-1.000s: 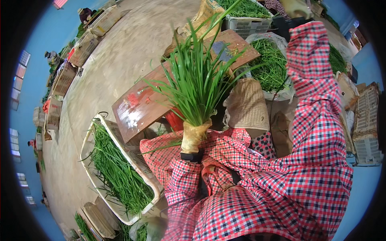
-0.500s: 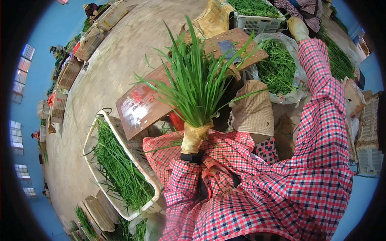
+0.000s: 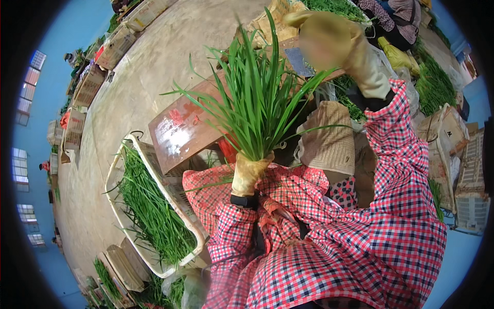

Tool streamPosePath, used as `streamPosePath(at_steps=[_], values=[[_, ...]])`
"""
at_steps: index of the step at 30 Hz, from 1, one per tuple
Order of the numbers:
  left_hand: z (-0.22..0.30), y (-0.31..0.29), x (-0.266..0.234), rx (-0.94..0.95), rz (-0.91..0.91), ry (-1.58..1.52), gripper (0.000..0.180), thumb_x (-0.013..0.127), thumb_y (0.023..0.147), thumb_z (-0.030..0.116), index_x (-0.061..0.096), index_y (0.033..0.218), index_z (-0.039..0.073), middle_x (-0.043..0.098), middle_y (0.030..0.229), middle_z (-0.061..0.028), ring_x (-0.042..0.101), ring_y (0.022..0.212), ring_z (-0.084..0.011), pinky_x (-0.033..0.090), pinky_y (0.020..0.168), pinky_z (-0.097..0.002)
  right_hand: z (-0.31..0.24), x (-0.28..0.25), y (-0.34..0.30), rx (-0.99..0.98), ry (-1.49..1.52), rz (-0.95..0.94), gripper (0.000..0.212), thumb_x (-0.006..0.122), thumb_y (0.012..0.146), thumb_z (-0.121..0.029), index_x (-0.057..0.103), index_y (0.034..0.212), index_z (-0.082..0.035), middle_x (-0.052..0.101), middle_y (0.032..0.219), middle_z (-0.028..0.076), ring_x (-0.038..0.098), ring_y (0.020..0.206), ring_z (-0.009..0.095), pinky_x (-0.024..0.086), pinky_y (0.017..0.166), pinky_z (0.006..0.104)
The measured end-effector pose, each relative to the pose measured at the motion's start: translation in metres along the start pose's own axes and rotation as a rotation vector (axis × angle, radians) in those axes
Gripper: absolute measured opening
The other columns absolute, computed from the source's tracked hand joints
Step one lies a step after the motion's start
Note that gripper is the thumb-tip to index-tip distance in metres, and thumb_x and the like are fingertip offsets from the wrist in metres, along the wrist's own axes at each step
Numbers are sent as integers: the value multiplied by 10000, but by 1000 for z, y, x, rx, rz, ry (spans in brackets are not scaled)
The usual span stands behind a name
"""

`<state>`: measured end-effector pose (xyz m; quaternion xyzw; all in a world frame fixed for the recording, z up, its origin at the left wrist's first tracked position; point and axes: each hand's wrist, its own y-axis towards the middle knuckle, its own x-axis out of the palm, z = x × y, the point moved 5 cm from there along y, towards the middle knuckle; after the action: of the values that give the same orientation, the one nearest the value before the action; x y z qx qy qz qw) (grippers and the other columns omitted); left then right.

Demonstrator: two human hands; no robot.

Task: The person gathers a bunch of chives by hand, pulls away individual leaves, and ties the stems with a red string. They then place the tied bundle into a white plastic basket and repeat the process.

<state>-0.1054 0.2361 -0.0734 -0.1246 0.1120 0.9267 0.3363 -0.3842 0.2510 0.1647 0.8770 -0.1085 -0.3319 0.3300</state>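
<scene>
Operating remotely, I log a pale rectangular box (image 3: 74,126) at 9 o'clock; its red markings are not legible to me. At 8 o'clock sits a white plastic crate (image 3: 199,238) of green stalks (image 3: 154,211). The brown wooden tabletop (image 3: 169,154) lies toward 10 o'clock. Centrally, the left hand (image 3: 249,172), cream-gloved, is the nearer grip, closed around the base of a long-leaved green bunch (image 3: 252,108); its long axis runs from that grip to 12 o'clock. The right hand (image 3: 355,55), cream-gloved, is at 2 o'clock from the bunch; blur prevents me telling its opening or contents.
</scene>
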Motion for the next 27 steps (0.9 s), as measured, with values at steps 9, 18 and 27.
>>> streamPosePath(at_steps=[9, 18, 27], values=[[2, -4, -5, 290, 98, 276, 212, 762, 795, 101, 694, 977, 17, 740, 898, -120, 717, 781, -256, 560, 686, -351, -3, 84, 26, 266, -75, -316, 359, 709, 919, -220, 672, 1243, -71, 717, 1125, 77, 669, 1039, 170, 529, 923, 321], [0, -5, -12, 199, 115, 156, 191, 759, 800, 99, 687, 956, 16, 734, 866, -114, 717, 768, -256, 560, 677, -343, -1, 93, 25, 252, -135, -361, 353, 747, 880, -210, 699, 1199, -66, 734, 1073, 83, 682, 954, 160, 538, 862, 314], [-9, -5, -11, -37, 66, 103, 199, 764, 802, 122, 679, 943, 10, 733, 833, -91, 704, 729, -210, 555, 657, -333, -11, 108, 21, 557, 153, -383, 346, 771, 866, -258, 734, 1136, -45, 752, 1016, 83, 685, 912, 158, 535, 835, 311]])
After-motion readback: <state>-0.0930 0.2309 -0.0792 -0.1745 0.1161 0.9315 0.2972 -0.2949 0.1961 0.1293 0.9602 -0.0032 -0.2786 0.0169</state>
